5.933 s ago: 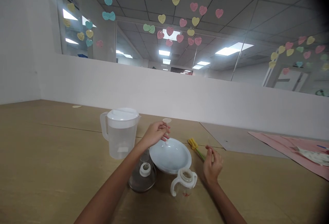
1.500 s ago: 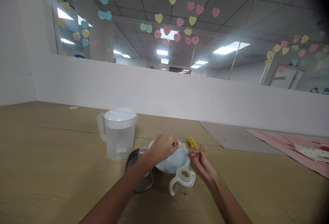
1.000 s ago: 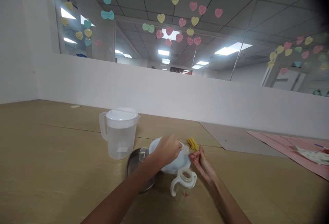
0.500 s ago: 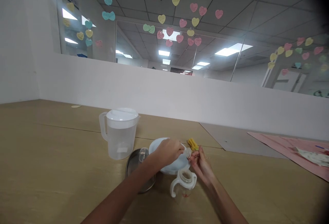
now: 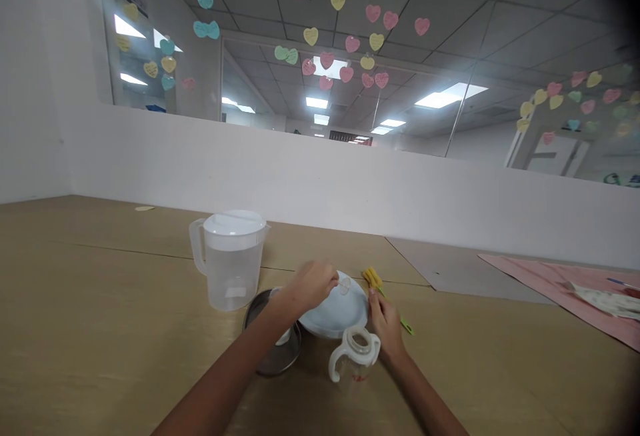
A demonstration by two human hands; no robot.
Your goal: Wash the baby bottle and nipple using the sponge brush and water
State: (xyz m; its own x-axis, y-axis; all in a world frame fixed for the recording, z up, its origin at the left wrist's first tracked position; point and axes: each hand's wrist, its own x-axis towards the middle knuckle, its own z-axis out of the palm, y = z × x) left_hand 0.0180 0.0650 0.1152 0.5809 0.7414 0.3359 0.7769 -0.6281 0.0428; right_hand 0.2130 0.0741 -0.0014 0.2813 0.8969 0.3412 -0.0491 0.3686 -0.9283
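Observation:
My left hand point(image 5: 314, 284) is closed on a small clear piece point(image 5: 344, 285), held over the pale blue basin point(image 5: 335, 313). At the basin's right edge my right hand point(image 5: 384, 319) has its fingers round the green handle of a brush with a yellow head point(image 5: 373, 279). The handle's end shows beyond the hand. A clear bottle with white handles point(image 5: 356, 355) stands uncapped in front of the basin, between my forearms. Left of it, partly behind my left forearm, sits a round metal tray point(image 5: 280, 358) with a clear object on it, mostly hidden.
A lidded translucent pitcher point(image 5: 233, 266) holding clear liquid stands to the left of the tray. On the right lies a pink cloth point(image 5: 540, 279) with a white item and a pen on it, beside a grey sheet point(image 5: 440, 269). A wall with glass runs behind the table.
My left hand has moved left with the clear piece, away from my right hand. My right hand has closed on the brush, and its green handle now shows.

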